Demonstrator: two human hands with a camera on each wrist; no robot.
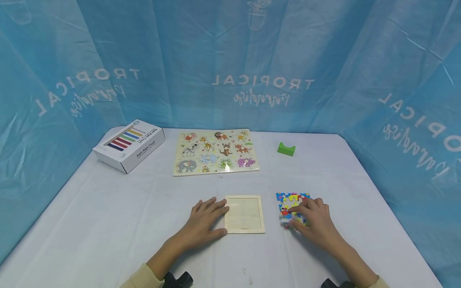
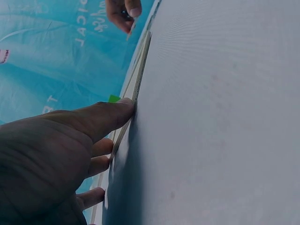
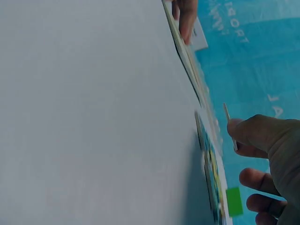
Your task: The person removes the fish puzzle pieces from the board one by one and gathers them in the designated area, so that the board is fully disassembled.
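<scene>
A square wooden puzzle frame [image 1: 245,231] with a bare inner panel lies in front of me. My left hand [image 1: 203,224] touches its left edge, fingers spread and thumb at the near corner. To the right, a group of colourful jigsaw pieces [image 1: 288,198] lies fitted together on the tablecloth. Over them is my right hand [image 1: 318,225], which pinches a thin puzzle piece [image 3: 227,112] between thumb and index finger. In the right wrist view that piece appears edge-on, raised above the others. The hand hides part of the group.
An animal peg puzzle board [image 1: 216,172] lies behind the frame. At the back left is a white box [image 1: 138,148] with coloured bars printed on it. A green notched block [image 1: 286,150] sits at the back right. Blue printed curtains [image 1: 230,48] surround the white table.
</scene>
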